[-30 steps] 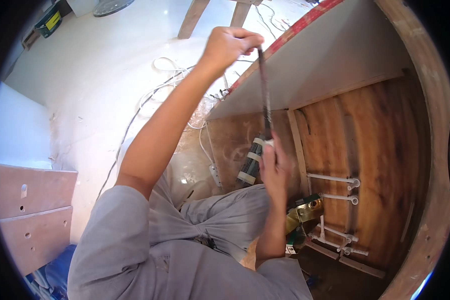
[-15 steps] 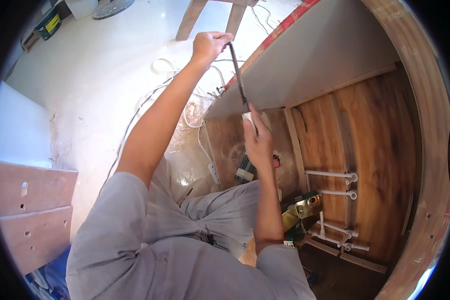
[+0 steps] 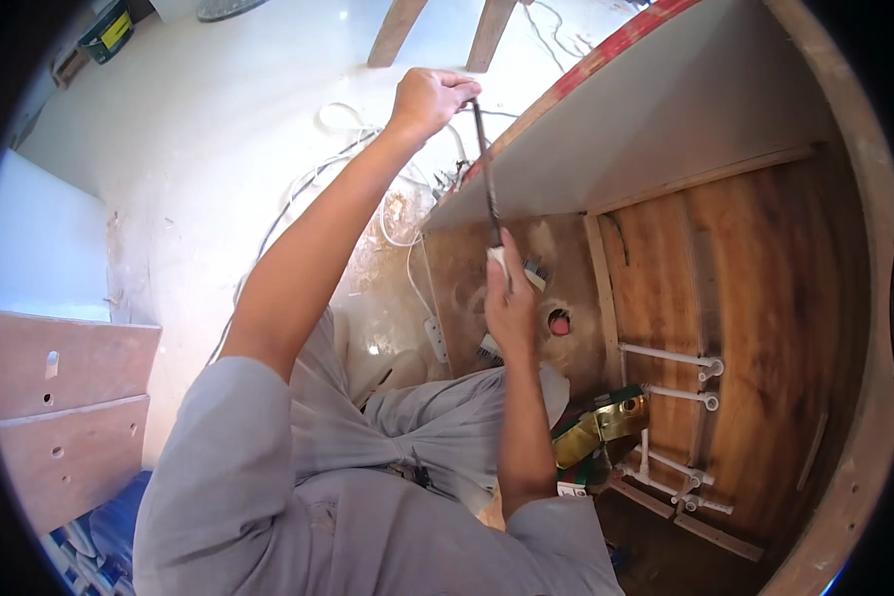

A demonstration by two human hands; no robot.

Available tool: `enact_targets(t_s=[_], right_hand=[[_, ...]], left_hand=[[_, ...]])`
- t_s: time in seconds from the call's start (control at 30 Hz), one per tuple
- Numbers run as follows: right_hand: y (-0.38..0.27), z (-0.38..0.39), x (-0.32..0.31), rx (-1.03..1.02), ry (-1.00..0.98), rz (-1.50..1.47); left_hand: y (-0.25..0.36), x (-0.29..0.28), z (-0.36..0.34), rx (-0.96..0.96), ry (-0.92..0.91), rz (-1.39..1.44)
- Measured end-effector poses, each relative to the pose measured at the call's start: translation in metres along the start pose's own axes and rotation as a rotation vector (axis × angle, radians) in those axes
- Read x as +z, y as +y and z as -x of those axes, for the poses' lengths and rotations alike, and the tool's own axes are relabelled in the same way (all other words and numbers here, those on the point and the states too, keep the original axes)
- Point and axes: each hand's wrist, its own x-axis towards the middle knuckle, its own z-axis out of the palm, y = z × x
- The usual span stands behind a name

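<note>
A long, thin dark rod (image 3: 485,149) slants down between my hands; its lower part looks rough or ribbed. My left hand (image 3: 431,102) is closed, with the fingertips pinching the rod's upper end. Lower and to the right, my right hand (image 3: 512,308) is wrapped round a small white piece (image 3: 497,260) at the rod's lower end. How the rod and the white piece join cannot be made out. Both hands are in the air, beside the grey inner face of a wooden panel (image 3: 606,129).
White pipes (image 3: 670,353) run along the wood-grain panel at right. A brass-and-green tool (image 3: 606,422) lies near my right elbow. The brown board has a round hole (image 3: 559,322). White cables (image 3: 343,124) and a power strip (image 3: 435,340) lie on the floor; drilled boards (image 3: 70,387) stand at left.
Both hands have moved slightly with the rod, which stands a little steeper. My view has shifted, and the round hole in the board now shows beside my right hand.
</note>
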Motion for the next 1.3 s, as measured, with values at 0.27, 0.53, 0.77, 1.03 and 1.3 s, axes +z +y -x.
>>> enact_targets(t_s=[0.27, 0.53, 0.77, 1.03, 1.3], right_hand=[[0.003, -0.009, 0.022, 0.000, -0.031, 0.076], [0.009, 0.012, 0.002, -0.038, 0.049, 0.045], [0.003, 0.019, 0.000, -0.005, 0.049, 0.115], [-0.006, -0.004, 0.031, 0.022, -0.040, 0.141], [-0.007, 0.008, 0.001, -0.011, 0.021, 0.083]], left_hand=[[-0.022, -0.007, -0.012, -0.001, 0.022, -0.233], [-0.011, 0.007, 0.004, 0.055, -0.051, -0.104], [-0.010, 0.002, 0.003, 0.082, -0.080, -0.104], [-0.048, -0.016, -0.020, -0.121, 0.011, -0.192], [-0.007, 0.002, 0.000, 0.145, -0.050, -0.290]])
